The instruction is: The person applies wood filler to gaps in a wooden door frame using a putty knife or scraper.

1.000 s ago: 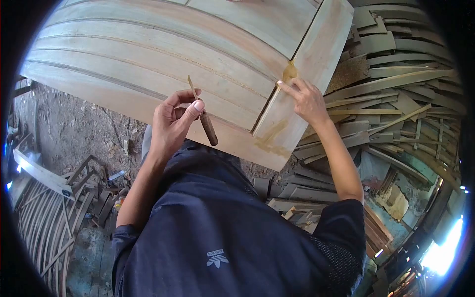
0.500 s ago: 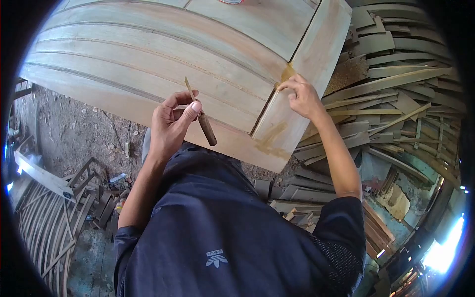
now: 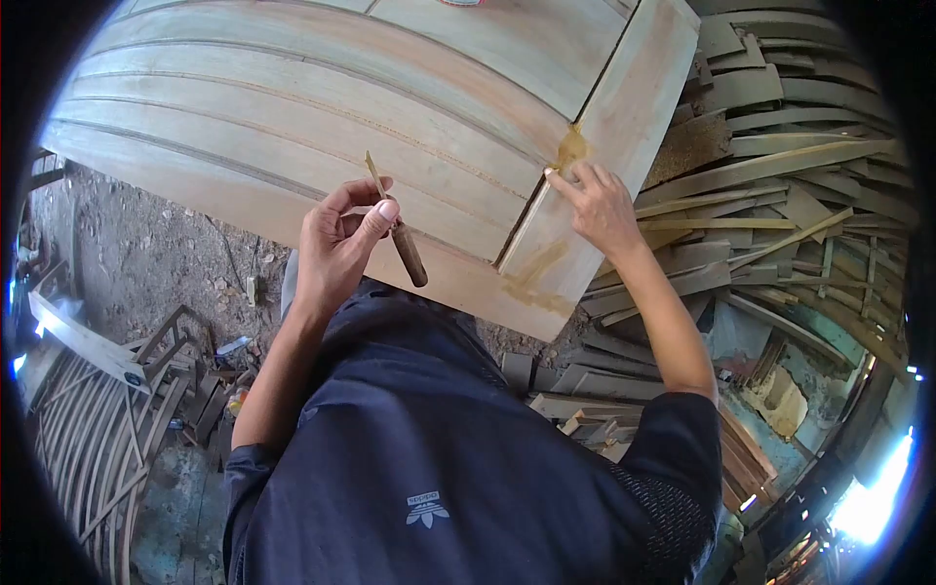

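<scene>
My left hand (image 3: 343, 229) is closed around a slim tool with a round wooden handle and a narrow blade (image 3: 408, 255). Its blade points up and away from me, above the wooden door panel (image 3: 292, 127). My right hand (image 3: 602, 207) rests on the panel's right-hand frame piece, index finger stretched to the dark groove and the other fingers loosely bent. I see nothing held in it. Just beyond its fingers lies a yellow-brown smear of filler (image 3: 572, 146). Another brownish smear (image 3: 536, 278) marks the panel's near right corner.
Many thin wood strips and offcuts (image 3: 809, 146) are heaped at the right. Curved wooden pieces (image 3: 93, 458) and a pale board (image 3: 83, 341) lie at the lower left, beside bare ground (image 3: 146, 253). The rim of a can (image 3: 463, 3) shows at the top edge.
My right hand has moved slightly toward me and right, uncovering more of the filler smear, and its index finger has straightened toward the groove. My left hand keeps its hold on the tool.
</scene>
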Motion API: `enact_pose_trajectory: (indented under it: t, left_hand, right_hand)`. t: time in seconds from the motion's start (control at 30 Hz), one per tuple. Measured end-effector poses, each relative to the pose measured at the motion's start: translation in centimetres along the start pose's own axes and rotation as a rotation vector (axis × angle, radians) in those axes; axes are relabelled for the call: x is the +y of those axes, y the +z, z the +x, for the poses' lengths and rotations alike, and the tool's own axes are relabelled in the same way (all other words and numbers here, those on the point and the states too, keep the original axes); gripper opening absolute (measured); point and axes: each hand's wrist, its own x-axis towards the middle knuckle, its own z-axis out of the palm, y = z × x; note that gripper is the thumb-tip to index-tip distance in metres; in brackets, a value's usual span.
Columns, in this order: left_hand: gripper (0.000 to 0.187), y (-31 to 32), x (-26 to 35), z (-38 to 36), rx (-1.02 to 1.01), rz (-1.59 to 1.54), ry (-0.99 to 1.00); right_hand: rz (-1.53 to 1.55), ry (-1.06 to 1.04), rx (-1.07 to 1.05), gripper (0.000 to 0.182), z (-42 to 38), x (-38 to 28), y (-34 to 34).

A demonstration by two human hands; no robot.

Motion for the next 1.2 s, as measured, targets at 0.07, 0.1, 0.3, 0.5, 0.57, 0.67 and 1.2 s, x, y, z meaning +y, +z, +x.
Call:
enact_pose_trajectory:
  t: [0.07, 0.1, 0.3, 0.5, 0.57, 0.67, 1.2]
  left_hand:
    - [0.045, 0.2, 0.0, -0.1, -0.007, 0.004, -0.010]
    - [0.046, 0.3, -0.2, -0.1, -0.011, 0.001, -0.008]
    - [0.046, 0.5, 0.0, -0.2, -0.004, -0.022, 0.004]
    - [0.045, 0.8, -0.1, -0.1, -0.025, 0.004, -0.006]
    - [0.044, 1.1, -0.2, -0.1, -0.034, -0.013, -0.008]
    - [0.044, 1.1, -0.2, 0.0, -0.036, 0.023, 0.003]
    - [0.043, 1.6, -0.3, -0.3, -0.038, 0.041, 0.021]
  right_hand:
    - [0.039, 0.012, -0.049, 0.050, 0.6, -0.2, -0.8]
    - [0.074, 0.017, -0.096, 0.049, 1.0, -0.2, -1.3]
    - [0.117, -0.043, -0.073, 0.047, 0.6, 1.3, -3.0]
    - [-0.044, -0.109, -0.020, 0.051, 0.4, 1.9, -1.4]
    - [-0.087, -0.119, 0.005, 0.050, 0.4, 1.9, -1.6]
    - [-0.081, -0.018, 0.072, 0.048, 0.5, 1.3, -3.1]
    - [0.270, 0.120, -0.068, 0.055, -0.2, -0.2, 0.0]
